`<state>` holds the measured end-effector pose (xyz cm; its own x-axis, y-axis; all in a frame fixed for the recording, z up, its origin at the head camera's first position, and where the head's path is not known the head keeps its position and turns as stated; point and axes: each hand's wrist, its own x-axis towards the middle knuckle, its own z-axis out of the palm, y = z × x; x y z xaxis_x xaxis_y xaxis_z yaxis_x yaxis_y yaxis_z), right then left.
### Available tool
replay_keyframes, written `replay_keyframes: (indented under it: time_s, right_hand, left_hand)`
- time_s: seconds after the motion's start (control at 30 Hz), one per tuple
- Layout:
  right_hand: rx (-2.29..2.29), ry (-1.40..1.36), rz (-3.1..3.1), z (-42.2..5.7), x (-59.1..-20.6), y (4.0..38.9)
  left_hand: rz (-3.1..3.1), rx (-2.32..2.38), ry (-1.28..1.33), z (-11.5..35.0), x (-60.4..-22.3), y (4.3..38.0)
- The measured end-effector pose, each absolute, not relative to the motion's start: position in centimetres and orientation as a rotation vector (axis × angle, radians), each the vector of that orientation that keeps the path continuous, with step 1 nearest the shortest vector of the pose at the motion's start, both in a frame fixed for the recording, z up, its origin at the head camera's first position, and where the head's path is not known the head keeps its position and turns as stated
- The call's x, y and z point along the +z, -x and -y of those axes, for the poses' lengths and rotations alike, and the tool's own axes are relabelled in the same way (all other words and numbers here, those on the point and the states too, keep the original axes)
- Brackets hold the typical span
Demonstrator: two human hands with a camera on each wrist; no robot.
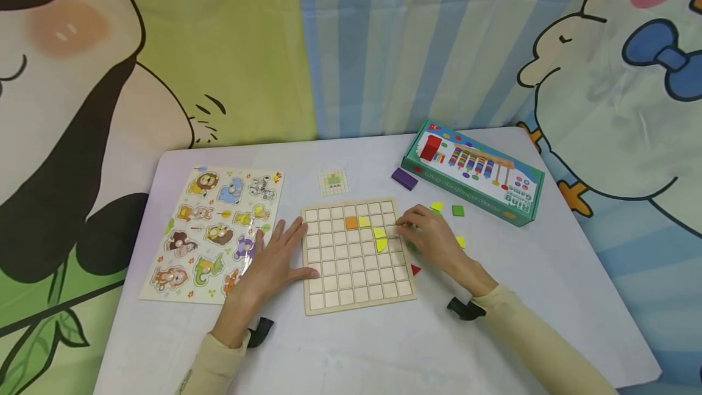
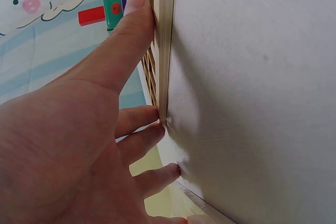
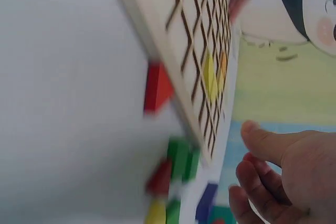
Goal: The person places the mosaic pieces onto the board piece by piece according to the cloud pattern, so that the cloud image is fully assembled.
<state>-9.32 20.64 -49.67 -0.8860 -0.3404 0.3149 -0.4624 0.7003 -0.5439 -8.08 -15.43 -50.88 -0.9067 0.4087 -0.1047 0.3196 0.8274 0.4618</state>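
A square wooden grid board (image 1: 359,291) lies on the table, with an orange square tile (image 1: 351,223) and several yellow tiles (image 1: 379,233) in its upper cells. My left hand (image 1: 276,261) is spread at the board's left side, its thumb on the edge; the left wrist view shows fingertips touching the rim. Above the board's right edge hovers my right hand (image 1: 433,239), fingers loosely bent, with no tile visible between thumb and fingers in the right wrist view. Around it lie a green square tile (image 1: 457,210), yellow tiles (image 1: 460,242) and a red triangular tile (image 1: 415,269).
An animal puzzle board (image 1: 189,206) lies left, partly under my left hand. Behind the grid is a small pattern card (image 1: 333,181). A boxed ring game (image 1: 474,169) and a purple block (image 1: 404,178) are at back right. Printed curtains (image 1: 417,41) hang behind the table.
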Motion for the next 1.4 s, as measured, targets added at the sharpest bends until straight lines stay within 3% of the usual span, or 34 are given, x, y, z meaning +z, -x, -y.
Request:
replay_keyframes:
  time_s: [0.5,0.97,1.4]
  right_hand:
    - [0.673,-0.212,2.893,-31.3,-49.6,10.7]
    - [0.582,-0.172,3.073,-33.0,-50.4,10.9]
    - [0.476,-0.362,2.848,-33.0,-51.4,10.6]
  left_hand:
    - [-2.814,0.664,-0.555,15.6,-50.7,7.9]
    - [-2.792,0.674,-0.534,15.7,-50.9,7.8]
    - [-2.792,0.674,-0.544,15.6,-50.9,8.0]
